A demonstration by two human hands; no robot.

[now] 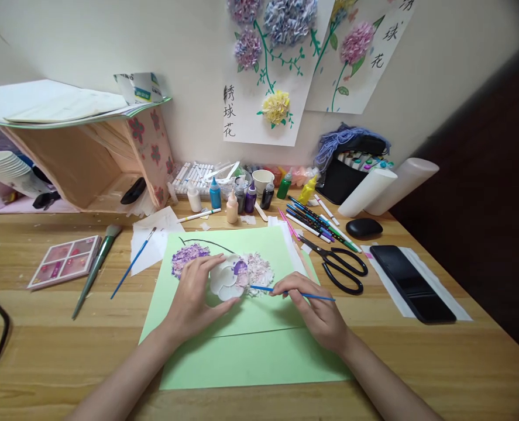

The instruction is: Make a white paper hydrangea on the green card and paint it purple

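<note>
My left hand (pixel 193 295) grips a white flower-shaped paint palette (pixel 222 283) by its edge, thumb at the near side and fingers at the far side. Purple and pale pink paint lie in the wells on its right. Between the fingers of my right hand (pixel 314 307) is a thin blue paintbrush (pixel 303 294), its tip pointing left at the palette's right edge. Beneath both hands lie green paper sheets (pixel 250 359). On the paper, a purple crumpled-paper flower (pixel 188 257) sits left of the palette, and a pale pinkish-white one (pixel 261 272) is partly behind the brush.
Paint bottles (pixel 250 197) line the back, near a paper cup (pixel 263 180). Black scissors (pixel 340 263), pens (pixel 318 222) and a phone (pixel 411 283) lie to the right. At left are a larger brush (pixel 93 275), another blue brush (pixel 134 263) and a pink palette box (pixel 66 261).
</note>
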